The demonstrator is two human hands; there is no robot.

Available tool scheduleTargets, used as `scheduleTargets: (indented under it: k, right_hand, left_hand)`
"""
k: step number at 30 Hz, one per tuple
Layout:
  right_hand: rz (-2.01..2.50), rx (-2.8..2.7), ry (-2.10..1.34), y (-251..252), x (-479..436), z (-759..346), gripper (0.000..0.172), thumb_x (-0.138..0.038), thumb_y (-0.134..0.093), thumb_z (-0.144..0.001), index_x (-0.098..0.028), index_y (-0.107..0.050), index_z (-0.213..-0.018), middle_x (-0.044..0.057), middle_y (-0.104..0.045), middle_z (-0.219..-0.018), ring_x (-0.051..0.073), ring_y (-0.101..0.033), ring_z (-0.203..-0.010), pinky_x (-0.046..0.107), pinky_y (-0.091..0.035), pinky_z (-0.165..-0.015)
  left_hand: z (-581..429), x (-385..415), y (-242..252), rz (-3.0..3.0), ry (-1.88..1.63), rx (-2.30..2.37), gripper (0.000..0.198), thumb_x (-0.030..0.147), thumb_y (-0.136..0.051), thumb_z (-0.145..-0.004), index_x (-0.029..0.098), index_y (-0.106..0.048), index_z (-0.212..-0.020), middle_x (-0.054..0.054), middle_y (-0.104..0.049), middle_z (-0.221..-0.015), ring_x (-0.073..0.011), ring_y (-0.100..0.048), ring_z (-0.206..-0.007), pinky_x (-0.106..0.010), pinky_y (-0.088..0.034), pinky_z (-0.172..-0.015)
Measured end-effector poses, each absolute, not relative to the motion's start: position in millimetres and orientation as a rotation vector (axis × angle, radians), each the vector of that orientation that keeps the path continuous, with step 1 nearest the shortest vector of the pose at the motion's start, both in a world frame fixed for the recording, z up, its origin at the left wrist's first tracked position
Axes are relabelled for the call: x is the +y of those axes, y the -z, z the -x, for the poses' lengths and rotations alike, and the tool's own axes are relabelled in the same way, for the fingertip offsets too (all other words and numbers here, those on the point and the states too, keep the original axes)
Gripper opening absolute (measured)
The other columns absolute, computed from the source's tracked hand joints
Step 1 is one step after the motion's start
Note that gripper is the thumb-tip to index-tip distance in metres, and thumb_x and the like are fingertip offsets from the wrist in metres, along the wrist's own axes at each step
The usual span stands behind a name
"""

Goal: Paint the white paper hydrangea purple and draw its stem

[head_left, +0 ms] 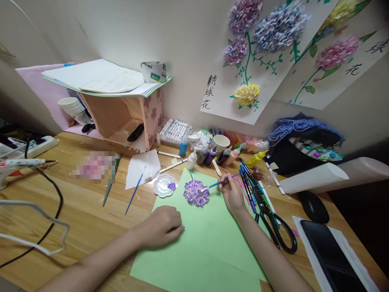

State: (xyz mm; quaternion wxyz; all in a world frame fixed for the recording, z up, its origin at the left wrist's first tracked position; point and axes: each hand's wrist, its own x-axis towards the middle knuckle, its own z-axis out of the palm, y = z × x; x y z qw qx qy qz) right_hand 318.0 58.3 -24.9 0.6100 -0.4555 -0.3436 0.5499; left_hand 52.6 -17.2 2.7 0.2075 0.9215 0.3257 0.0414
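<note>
In my right hand (231, 194) I grip a thin paintbrush (216, 184) with a blue handle. Its tip touches a round, ruffled purple-and-white flower (196, 196) on a sheet of light green paper (209, 251). My left hand (164, 225) rests on the paper's left part, fingers curled under; whether anything is inside them is hidden. Above that hand sits a small white scalloped palette (158, 188) with purple paint (172, 185) on its right side. A second blue-handled brush (135, 190) lies to the left, its tip on a torn white paper (150, 162).
Several paint bottles (210, 156) line the back of the paper. Pens and black-handled scissors (281, 235) lie right of my right hand. A glue gun (18, 166) with cables is at far left. A pink box (154, 117) stands behind; a dark phone (334, 259) lies at right.
</note>
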Motion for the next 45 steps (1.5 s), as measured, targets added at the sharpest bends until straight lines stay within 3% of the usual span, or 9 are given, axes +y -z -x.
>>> scheduleTargets:
  k: [10,24,45]
  right_hand:
    - [1.027,-0.895,-1.266,22.4,59.1,-313.2,0.031,-0.050,-0.072,-0.072,-0.020,-0.068,-0.074,0.002,-0.064,-0.063,0.012,-0.051,-0.055,0.025,-0.041,-0.050]
    - [1.037,-0.981,-1.213,21.9,59.0,-311.9,0.032,-0.051,-0.067,-0.073,-0.020,-0.061,-0.065,0.000,-0.059,-0.058,0.013,-0.054,-0.055,0.025,-0.040,-0.049]
    - [1.025,-1.071,-1.276,20.7,56.1,-312.0,0.034,-0.053,-0.071,-0.070,-0.020,-0.065,-0.067,0.001,-0.062,-0.058,0.013,-0.050,-0.054,0.026,-0.040,-0.051]
  left_hand:
    - [-48.3,-23.6,-5.2,-2.620,-0.134,0.940,0.023,0.025,-0.045,-0.095,0.019,-0.045,-0.073,0.000,-0.058,-0.080,-0.0153,-0.051,-0.075,-0.029,-0.034,-0.067]
    - [-51.6,-24.5,-4.4,-2.644,-0.147,0.954,0.023,0.023,-0.043,-0.095,0.019,-0.048,-0.073,-0.001,-0.057,-0.079,-0.0163,-0.050,-0.073,-0.032,-0.035,-0.066]
    - [-53.3,-24.3,-6.4,-2.629,-0.156,0.959,0.022,0.021,-0.046,-0.094,0.019,-0.050,-0.073,-0.001,-0.057,-0.077,-0.0162,-0.051,-0.072,-0.031,-0.035,-0.064]
